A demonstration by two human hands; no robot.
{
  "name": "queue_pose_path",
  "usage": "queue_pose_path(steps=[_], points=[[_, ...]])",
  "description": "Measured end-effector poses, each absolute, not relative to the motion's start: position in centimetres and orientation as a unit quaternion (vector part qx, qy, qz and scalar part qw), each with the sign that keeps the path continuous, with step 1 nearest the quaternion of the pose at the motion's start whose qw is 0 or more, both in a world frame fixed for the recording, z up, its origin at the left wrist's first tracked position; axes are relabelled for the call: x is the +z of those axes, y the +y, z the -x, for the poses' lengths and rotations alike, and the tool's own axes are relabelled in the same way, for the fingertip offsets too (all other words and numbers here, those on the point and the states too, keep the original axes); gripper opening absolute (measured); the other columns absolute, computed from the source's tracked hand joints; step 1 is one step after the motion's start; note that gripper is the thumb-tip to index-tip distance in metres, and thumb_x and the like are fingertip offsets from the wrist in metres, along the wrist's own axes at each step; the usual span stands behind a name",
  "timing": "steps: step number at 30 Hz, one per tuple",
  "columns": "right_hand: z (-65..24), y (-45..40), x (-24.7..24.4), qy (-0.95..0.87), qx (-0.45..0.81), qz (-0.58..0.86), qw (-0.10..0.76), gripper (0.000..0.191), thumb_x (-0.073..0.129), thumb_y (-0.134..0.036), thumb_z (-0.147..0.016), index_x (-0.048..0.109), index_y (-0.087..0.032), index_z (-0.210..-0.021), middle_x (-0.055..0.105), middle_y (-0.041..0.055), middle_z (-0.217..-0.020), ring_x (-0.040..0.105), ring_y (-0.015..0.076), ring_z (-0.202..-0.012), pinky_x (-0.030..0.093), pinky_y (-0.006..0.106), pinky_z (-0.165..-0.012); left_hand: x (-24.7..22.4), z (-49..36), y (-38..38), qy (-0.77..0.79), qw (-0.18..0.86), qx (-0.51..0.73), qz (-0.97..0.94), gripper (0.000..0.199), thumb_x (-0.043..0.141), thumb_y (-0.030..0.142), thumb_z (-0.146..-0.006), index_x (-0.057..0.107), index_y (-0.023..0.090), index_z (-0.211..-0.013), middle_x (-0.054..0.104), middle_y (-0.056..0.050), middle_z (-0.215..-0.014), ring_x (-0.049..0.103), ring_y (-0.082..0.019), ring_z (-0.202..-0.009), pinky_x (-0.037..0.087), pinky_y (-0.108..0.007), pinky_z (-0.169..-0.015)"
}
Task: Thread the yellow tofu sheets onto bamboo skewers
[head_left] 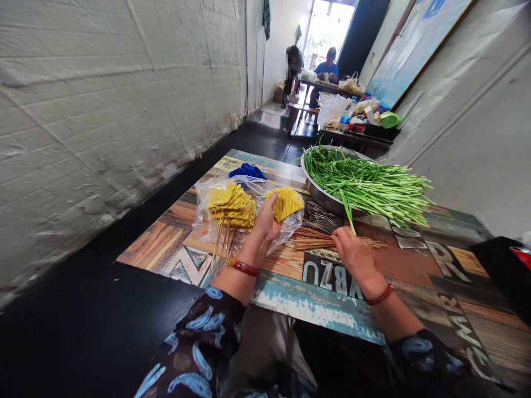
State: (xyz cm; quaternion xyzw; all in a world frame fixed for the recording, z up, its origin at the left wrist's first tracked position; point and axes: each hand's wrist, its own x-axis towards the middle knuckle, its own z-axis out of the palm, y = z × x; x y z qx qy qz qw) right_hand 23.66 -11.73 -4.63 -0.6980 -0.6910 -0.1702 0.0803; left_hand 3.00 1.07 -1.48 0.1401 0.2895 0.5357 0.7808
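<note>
My left hand point(267, 221) is closed on a yellow ridged slice of food point(285, 203), held up over a clear plastic bag point(292, 225). Left of it, a pile of similar yellow slices point(232, 204) lies on the bag, with thin sticks poking out towards me. My right hand point(354, 251) is low over the table, fingers pinched at a bundle of bamboo skewers point(311, 242). A thin skewer seems to run from its fingertips to the upper left; its grip is partly hidden. One green leaf hangs from the bowl close to that hand.
A metal bowl point(317, 193) heaped with long green chives point(373, 185) stands at the back right of the patterned table point(282, 265). Behind the bag lies a blue cloth point(248, 171). Two people are at farther tables holding bags, a bottle point(346, 113) and a green bowl point(390, 119).
</note>
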Motion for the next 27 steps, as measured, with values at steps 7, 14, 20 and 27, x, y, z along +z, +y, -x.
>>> queue_pose_path(steps=[7, 14, 20, 27], points=[[-23.8, -11.5, -4.8, -0.699, -0.175, 0.692, 0.049, 0.024, 0.043, -0.017, -0.101, 0.065, -0.021, -0.107, 0.069, 0.0058, -0.092, 0.063, 0.0175, -0.070, 0.029, 0.030, -0.054, -1.6, -2.9, 1.2, 0.274, 0.783, 0.541, -0.139, 0.020, 0.055, 0.028, -0.095, 0.071, 0.015, -0.094, 0.076, -0.004, -0.087, 0.072, -0.015, -0.080, 0.056, -0.031, -0.091], [-22.7, -11.7, -3.7, -0.708, -0.167, 0.682, 0.071, 0.026, 0.046, -0.011, -0.099, 0.064, -0.022, -0.114, 0.071, 0.0059, -0.100, 0.066, 0.0183, -0.079, 0.038, 0.028, -0.061, -1.3, -2.8, 1.3, 0.281, 0.777, 0.544, -0.144, 0.021, 0.054, 0.027, -0.096, 0.070, 0.014, -0.092, 0.076, -0.005, -0.084, 0.072, -0.015, -0.078, 0.056, -0.030, -0.090], [-21.0, -11.2, -3.1, -0.717, -0.146, 0.665, 0.149, 0.028, 0.038, -0.023, -0.105, 0.066, -0.021, -0.109, 0.070, 0.0070, -0.107, 0.068, 0.0176, -0.084, 0.042, 0.025, -0.064, -1.7, -3.0, 1.5, 0.290, 0.775, 0.542, -0.144, 0.020, 0.056, 0.029, -0.094, 0.070, 0.015, -0.100, 0.076, -0.006, -0.088, 0.073, -0.016, -0.081, 0.058, -0.032, -0.087], [-21.4, -10.6, -3.3, -0.706, -0.113, 0.697, 0.047, 0.035, 0.040, -0.014, -0.102, 0.060, -0.025, -0.128, 0.071, 0.0069, -0.107, 0.069, 0.0172, -0.077, 0.041, 0.025, -0.058, -0.7, -2.9, 1.0, 0.302, 0.774, 0.540, -0.131, 0.019, 0.054, 0.025, -0.096, 0.069, 0.014, -0.093, 0.076, -0.004, -0.080, 0.072, -0.013, -0.071, 0.060, -0.027, -0.079]])
